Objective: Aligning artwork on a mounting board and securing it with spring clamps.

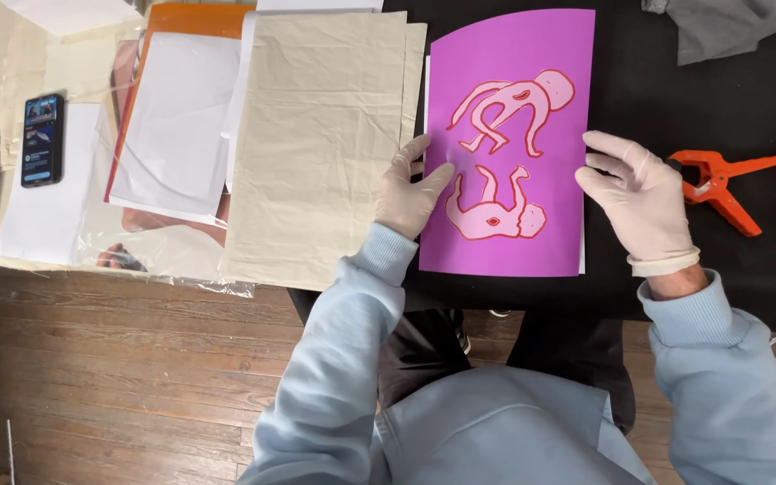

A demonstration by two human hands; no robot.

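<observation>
Purple sheet (532,54) with two pink figures outlined in red lies flat on the black desk (639,54), directly in front of the person. The left hand (409,190), in a pale glove, rests open with its fingers on the left edge of the sheet. The right hand (641,196), also gloved, touches the right edge with its fingers loosely bent, gripping nothing. Just left of the sheet lies a stack of beige cloth (316,144). To the right, two orange clamps (747,180) lie on the desk. Far left, a phone (43,139) lies on white paper.
</observation>
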